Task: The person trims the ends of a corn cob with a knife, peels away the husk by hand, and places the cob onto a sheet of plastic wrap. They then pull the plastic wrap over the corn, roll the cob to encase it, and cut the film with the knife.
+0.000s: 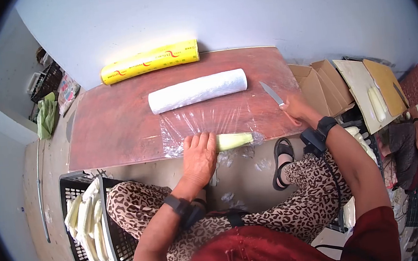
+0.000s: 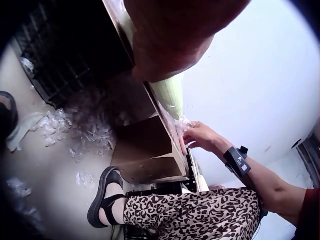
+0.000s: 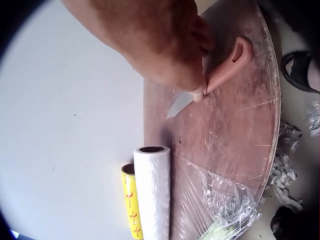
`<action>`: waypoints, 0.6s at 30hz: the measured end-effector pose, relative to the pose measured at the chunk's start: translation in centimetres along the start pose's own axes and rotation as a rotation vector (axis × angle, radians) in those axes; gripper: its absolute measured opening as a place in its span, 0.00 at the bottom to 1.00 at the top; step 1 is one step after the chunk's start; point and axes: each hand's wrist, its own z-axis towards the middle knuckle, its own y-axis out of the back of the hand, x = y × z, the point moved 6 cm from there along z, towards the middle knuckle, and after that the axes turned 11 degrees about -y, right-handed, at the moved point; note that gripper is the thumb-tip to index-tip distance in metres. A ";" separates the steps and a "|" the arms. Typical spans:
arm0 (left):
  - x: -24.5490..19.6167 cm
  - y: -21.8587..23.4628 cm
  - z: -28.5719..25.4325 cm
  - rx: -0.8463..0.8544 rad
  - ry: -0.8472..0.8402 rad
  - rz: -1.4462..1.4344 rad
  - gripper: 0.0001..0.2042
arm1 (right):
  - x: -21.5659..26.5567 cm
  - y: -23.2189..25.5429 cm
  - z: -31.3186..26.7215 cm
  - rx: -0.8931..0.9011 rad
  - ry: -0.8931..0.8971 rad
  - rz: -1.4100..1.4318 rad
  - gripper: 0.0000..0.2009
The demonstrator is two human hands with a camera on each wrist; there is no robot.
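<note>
A pale green, corn-like vegetable (image 1: 234, 140) lies on clear film (image 1: 208, 120) at the table's front edge. My left hand (image 1: 200, 157) rests over its left part, fingers bent across it. The film runs back to a white roll (image 1: 197, 91). At the table's right side my right hand (image 1: 298, 110) is at a knife (image 1: 271, 93) with an orange handle. In the right wrist view, the right hand (image 3: 160, 45) has its fingertips at the base of the blade, pinching the handle (image 3: 230, 67) there.
A yellow printed roll (image 1: 151, 61) lies at the table's back edge. A black crate (image 1: 107, 222) of wrapped pale vegetables stands at the left. Cardboard boxes (image 1: 321, 85) are at the right, with another person (image 1: 414, 144) beyond. Plastic scraps (image 2: 80, 130) litter the floor.
</note>
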 end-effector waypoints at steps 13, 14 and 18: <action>0.4 -0.5 -0.5 -0.066 -0.027 0.026 0.21 | -0.5 -0.7 0.8 0.077 0.000 -0.063 0.11; 0.4 -0.5 -0.5 -0.057 -0.021 0.025 0.21 | -1.1 -0.4 1.0 0.081 -0.004 -0.003 0.10; 0.5 -0.6 -0.7 -0.043 0.006 0.037 0.20 | -1.1 2.4 -0.4 0.005 -0.167 0.504 0.05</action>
